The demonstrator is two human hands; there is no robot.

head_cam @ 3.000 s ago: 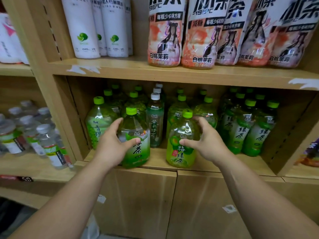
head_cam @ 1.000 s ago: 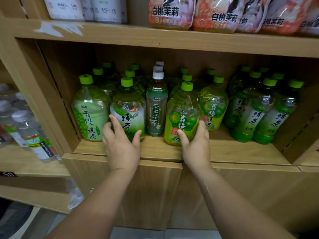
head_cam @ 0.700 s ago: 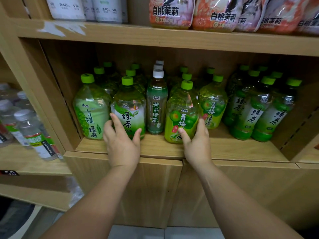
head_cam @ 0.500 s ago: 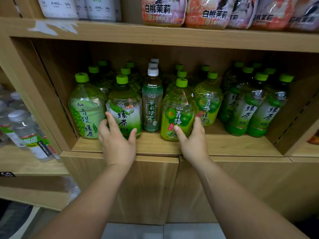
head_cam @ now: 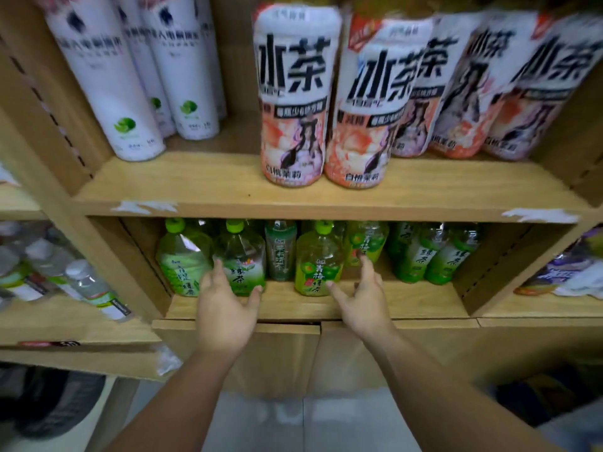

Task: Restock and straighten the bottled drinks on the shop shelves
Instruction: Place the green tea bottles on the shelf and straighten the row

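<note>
**Hands back off the tea bottles**

Since half a second ago the view has swung up to take in the upper shelf, and both hands have drawn back. The left hand is spread in front of the green tea bottle. The right hand, also spread, holds nothing beside the plum green tea bottle. Blur hides whether either hand touches a bottle. Eight labelled bottles front the lower shelf. Above stand five peach jasmine tea bottles and at least three white bottles.
</note>
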